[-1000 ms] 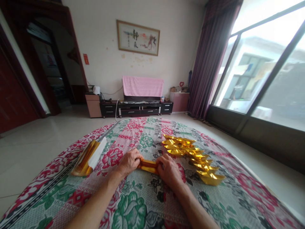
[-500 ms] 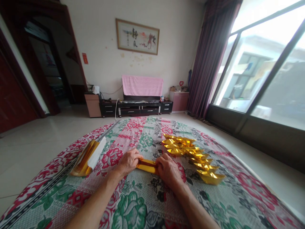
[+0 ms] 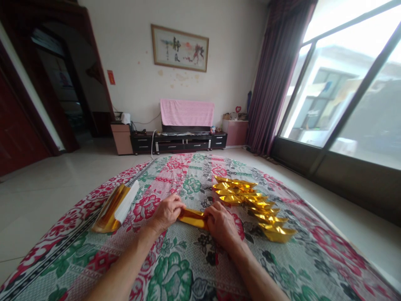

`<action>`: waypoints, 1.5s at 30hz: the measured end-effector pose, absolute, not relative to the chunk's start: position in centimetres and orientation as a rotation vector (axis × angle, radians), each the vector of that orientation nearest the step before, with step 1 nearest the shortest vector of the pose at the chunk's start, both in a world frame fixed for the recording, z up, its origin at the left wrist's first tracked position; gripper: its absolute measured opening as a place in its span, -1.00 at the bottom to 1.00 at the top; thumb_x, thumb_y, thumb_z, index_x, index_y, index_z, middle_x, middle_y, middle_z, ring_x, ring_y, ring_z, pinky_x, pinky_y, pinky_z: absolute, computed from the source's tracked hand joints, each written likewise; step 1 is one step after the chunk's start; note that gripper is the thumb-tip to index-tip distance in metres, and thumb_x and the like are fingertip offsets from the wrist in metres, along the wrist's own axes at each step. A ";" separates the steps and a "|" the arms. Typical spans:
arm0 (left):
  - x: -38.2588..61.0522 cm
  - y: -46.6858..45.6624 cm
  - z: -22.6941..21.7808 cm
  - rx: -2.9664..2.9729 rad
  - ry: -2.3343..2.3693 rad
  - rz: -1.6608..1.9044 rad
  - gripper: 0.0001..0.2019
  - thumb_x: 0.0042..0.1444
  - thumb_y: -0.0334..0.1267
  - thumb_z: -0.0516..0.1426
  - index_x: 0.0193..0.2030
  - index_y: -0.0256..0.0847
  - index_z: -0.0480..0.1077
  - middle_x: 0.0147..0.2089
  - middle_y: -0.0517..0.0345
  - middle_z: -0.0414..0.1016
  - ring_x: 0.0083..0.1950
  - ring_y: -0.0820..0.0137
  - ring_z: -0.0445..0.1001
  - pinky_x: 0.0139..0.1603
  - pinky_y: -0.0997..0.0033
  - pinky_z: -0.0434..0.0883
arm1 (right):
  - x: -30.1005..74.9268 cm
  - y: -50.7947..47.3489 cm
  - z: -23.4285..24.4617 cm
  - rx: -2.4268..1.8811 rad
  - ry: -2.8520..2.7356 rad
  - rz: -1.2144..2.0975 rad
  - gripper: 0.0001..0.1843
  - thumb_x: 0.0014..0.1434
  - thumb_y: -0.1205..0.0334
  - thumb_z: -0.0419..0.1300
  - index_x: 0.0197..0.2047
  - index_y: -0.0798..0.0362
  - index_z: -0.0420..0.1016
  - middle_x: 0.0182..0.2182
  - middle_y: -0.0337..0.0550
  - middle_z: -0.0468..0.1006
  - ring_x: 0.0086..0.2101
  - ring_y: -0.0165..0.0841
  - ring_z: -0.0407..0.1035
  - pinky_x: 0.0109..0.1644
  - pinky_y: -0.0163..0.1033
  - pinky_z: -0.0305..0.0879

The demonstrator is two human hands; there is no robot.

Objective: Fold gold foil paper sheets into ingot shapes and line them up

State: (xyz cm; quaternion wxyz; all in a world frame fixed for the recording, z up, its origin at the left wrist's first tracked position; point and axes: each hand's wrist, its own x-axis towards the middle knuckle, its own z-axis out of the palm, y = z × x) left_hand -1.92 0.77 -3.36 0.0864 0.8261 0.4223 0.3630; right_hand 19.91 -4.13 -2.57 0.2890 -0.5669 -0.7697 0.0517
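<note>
Clearly, the left hand [image 3: 168,212] and right hand [image 3: 221,220] have fingers clamped on the gold strip [image 3: 193,218], hiding both ends.

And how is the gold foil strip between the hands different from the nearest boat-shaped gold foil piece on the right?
The narrow gold foil strip is held between the left hand and right hand; the boat-shaped gold foil piece sits untouched on the flowered cloth. The strip looks long and straight, while the boat-shaped piece has pointed ends that turn up. Both are shiny gold.
</note>
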 end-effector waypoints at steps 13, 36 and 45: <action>-1.9 1.1 -3.6 2.507 1.336 0.918 -0.73 0.04 -0.47 0.01 -0.38 -0.17 0.53 -0.34 0.16 0.33 -0.32 0.51 0.34 -0.24 0.56 0.32 | 19.9 -4.2 -2.7 -1.504 -2.040 0.153 -0.74 0.02 0.44 0.02 -0.35 -0.03 0.49 -0.32 -0.19 0.38 -0.29 -0.41 0.27 -0.24 -0.38 0.12; -2.1 0.8 -3.6 2.509 1.294 0.954 -0.69 0.03 -0.51 0.01 -0.26 -0.15 0.54 -0.33 0.15 0.35 -0.30 0.50 0.36 -0.21 0.55 0.34 | 20.8 -4.0 -2.9 -1.452 -1.969 0.216 -0.72 -0.01 0.46 0.01 -0.41 0.01 0.53 -0.37 -0.19 0.39 -0.33 -0.42 0.29 -0.24 -0.38 0.15; -2.1 0.9 -3.7 2.518 1.295 0.957 -0.69 0.04 -0.50 0.01 -0.25 -0.14 0.54 -0.33 0.16 0.35 -0.31 0.51 0.36 -0.21 0.55 0.35 | 21.0 -3.8 -2.8 -1.434 -1.988 0.264 -0.65 0.01 0.46 0.01 -0.35 -0.03 0.58 -0.37 -0.18 0.40 -0.35 -0.43 0.28 -0.26 -0.39 0.15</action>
